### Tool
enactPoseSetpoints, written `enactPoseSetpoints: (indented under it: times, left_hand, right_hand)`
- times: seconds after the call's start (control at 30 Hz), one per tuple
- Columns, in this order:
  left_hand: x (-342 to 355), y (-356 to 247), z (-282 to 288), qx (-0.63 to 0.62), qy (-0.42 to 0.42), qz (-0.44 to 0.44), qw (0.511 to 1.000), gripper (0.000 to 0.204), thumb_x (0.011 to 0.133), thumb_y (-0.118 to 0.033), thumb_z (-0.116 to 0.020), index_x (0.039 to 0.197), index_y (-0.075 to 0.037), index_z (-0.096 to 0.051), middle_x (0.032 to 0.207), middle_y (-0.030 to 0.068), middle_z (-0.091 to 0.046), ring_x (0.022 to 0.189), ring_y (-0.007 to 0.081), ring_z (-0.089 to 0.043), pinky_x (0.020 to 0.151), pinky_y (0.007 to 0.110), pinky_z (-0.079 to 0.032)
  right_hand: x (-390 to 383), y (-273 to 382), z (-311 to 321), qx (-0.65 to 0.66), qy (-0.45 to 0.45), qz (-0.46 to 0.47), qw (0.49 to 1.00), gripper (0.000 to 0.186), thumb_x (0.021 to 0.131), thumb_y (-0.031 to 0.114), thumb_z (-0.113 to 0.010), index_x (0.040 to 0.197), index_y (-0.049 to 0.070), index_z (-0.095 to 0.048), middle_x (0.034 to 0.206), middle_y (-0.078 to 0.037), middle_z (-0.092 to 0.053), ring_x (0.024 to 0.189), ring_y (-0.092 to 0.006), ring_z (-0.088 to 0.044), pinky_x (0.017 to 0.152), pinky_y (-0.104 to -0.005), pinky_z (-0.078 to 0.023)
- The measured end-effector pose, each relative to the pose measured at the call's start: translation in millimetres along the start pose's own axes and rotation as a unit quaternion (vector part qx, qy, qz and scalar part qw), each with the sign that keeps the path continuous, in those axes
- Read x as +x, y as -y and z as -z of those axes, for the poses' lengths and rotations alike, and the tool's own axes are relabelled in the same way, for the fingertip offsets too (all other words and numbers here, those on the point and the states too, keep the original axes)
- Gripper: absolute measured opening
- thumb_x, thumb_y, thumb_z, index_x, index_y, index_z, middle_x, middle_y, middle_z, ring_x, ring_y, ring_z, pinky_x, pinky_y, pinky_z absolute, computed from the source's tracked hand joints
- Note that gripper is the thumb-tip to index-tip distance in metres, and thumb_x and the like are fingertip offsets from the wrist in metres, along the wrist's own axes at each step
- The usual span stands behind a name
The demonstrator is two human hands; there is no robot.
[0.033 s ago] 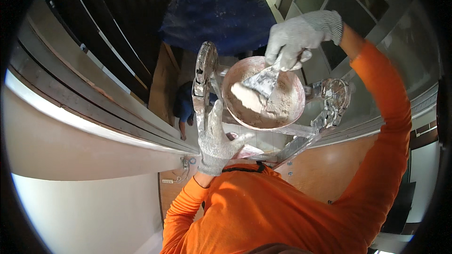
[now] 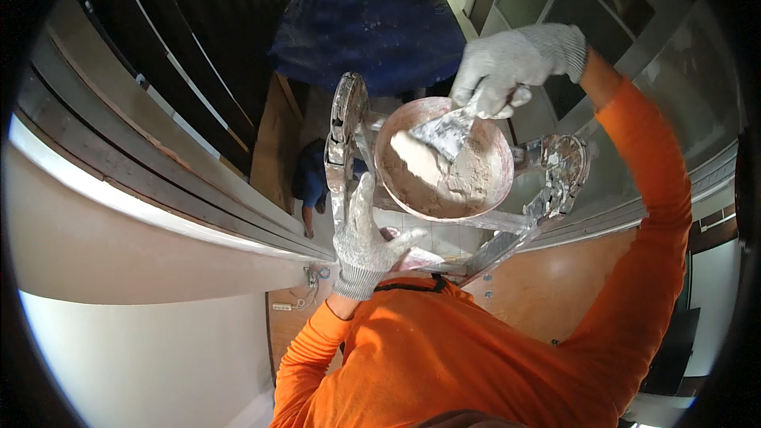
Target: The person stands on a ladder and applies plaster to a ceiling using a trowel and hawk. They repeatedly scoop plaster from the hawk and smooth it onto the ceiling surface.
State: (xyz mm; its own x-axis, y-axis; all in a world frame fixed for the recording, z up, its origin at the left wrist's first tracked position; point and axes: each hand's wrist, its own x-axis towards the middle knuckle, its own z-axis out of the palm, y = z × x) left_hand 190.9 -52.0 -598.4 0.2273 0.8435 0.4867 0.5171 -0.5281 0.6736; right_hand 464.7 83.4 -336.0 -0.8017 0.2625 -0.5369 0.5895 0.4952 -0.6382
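Observation:
My left hand (image 2: pixel 361 234), in a grey knit glove, holds a round reddish bowl (image 2: pixel 483 182) from below, at its near-left rim. The bowl is partly filled with pale putty (image 2: pixel 420 170). My right hand (image 2: pixel 507 63), also gloved, grips the handle of a putty knife (image 2: pixel 448 131) from the far side. The blade lies inside the bowl, on the putty. Both arms wear orange sleeves. A pale flat piece (image 2: pixel 418 258) shows just under my left hand; I cannot tell what it is.
A putty-smeared metal ladder top (image 2: pixel 349 123) stands under the bowl, its other side (image 2: pixel 567 166) to the right. Far below are a person in blue (image 2: pixel 311 182), a blue tarp (image 2: pixel 372 32) and a tiled floor. A white ledge (image 2: pixel 143 222) curves along the left, and glass partitions stand at the right.

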Motion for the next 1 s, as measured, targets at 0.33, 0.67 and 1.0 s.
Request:
enactPoseSetpoints:
  times: [0.33, 0.67, 1.0]
  left_hand:
    - [-42, 26, 28, -0.372, -0.11, 0.18, 0.904, 0.035, 0.086, -0.027, -0.078, 0.107, -0.005, -0.061, 0.099, 0.0043, -0.069, 0.059, 0.005, -0.05, 0.049, 0.02, -0.037]
    - [-143, 130, 69, -0.533, -0.255, 0.517, 0.619, 0.064, 0.105, -0.064, -0.039, 0.136, -0.011, -0.055, 0.107, 0.0061, -0.064, 0.092, 0.0211, -0.064, 0.082, 0.037, -0.059]
    - [-130, 72, 106, -0.645, -0.181, 0.416, 0.615, 0.021, 0.101, -0.012, -0.06, 0.119, -0.004, -0.061, 0.114, 0.0073, -0.068, 0.109, 0.0223, -0.067, 0.104, 0.041, -0.053]
  right_hand:
    - [-62, 55, -142, 0.329, -0.43, -0.141, 0.829, 0.025, 0.101, 0.023, -0.061, 0.101, -0.002, -0.065, 0.076, -0.008, -0.069, 0.052, -0.0034, -0.055, 0.044, -0.0185, -0.043]
    - [-5, 59, -265, 0.468, -0.639, -0.017, 0.61, 0.028, 0.107, 0.016, -0.049, 0.116, -0.008, -0.058, 0.07, -0.01, -0.063, 0.048, -0.0063, -0.049, 0.043, -0.0207, -0.041]
    - [39, 60, -297, 0.431, -0.734, -0.011, 0.525, 0.026, 0.107, 0.016, -0.05, 0.119, -0.005, -0.06, 0.073, -0.003, -0.059, 0.052, -0.0066, -0.045, 0.046, -0.0216, -0.036]
